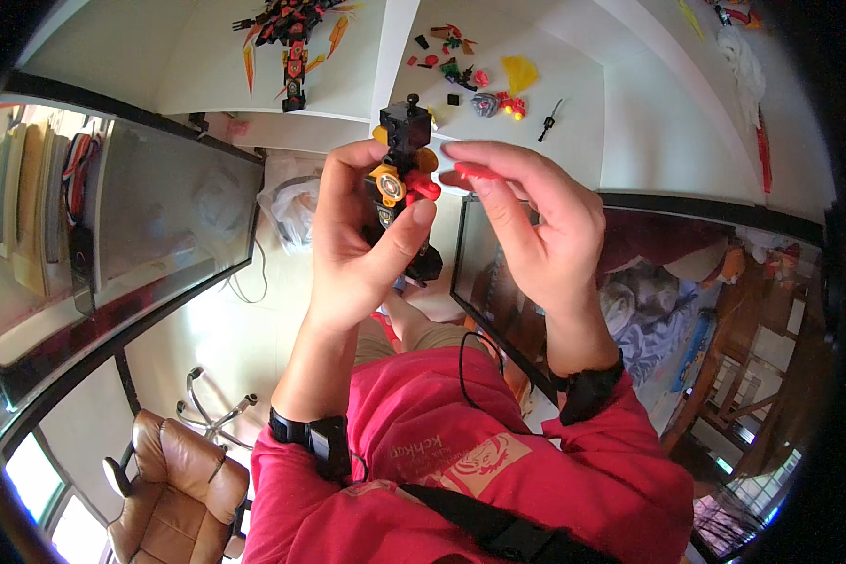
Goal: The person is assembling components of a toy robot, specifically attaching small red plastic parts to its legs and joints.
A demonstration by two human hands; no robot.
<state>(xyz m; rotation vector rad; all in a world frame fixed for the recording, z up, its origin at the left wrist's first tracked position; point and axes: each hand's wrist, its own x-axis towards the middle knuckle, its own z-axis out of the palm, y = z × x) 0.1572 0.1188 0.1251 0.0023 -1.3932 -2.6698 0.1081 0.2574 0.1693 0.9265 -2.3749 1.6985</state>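
Upright in my left hand (352,230) is a black toy building-brick figure (406,132) with gold and red parts. The fingers wrap round its left side, and the thumb presses on its front near a red piece (423,186). Just right of the figure, my right hand (536,211) pinches a small red piece (477,171) between thumb and fingers. A gap shows between that piece and the figure. The exact shape of the red piece is partly hidden by the fingers.
Loose bricks and parts lie on the white shelf (573,113), among them a yellow piece (519,73) and a thin black piece (552,120). A black and orange robot figure (294,47) stands on the left compartment. A brown chair (174,489) is at lower left.
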